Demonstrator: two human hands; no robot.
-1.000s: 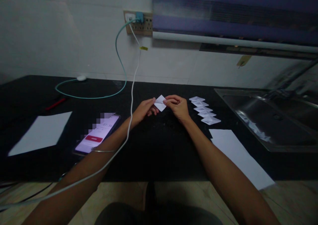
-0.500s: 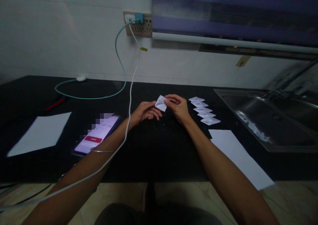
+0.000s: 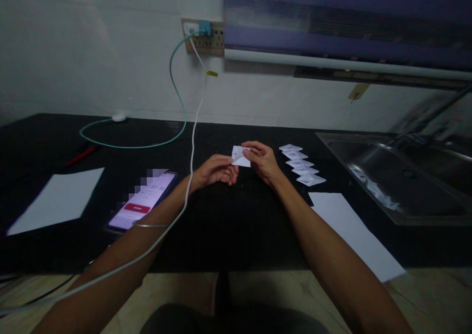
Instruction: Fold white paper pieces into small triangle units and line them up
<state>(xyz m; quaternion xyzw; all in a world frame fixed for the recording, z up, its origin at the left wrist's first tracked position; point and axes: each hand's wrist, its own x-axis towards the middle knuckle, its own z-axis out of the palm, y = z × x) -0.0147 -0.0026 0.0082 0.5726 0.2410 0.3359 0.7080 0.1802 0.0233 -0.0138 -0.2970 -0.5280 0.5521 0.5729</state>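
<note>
A small folded piece of white paper point(image 3: 240, 157) is held up between my two hands, over the black countertop point(image 3: 228, 226). My left hand point(image 3: 217, 170) pinches its left edge between thumb and fingers, the other fingers curled below. Gripping the paper's upper right side is my right hand point(image 3: 262, 161), thumb in front and fingers behind. Just right of that hand lies a slanting row of several folded white paper pieces point(image 3: 302, 170), overlapping one another on the counter.
White sheets point(image 3: 350, 231) lie at the right, reaching the counter's front edge; another sheet point(image 3: 55, 201) is at far left. A lit phone point(image 3: 142, 204) rests by my left forearm. The white cable point(image 3: 192, 152) crosses that forearm. A metal sink point(image 3: 405, 177) is at right.
The folded paper has turned in my hands, its lower edge now level rather than pointed. My left fingers have curled in more, and the left hand has shifted slightly down.
</note>
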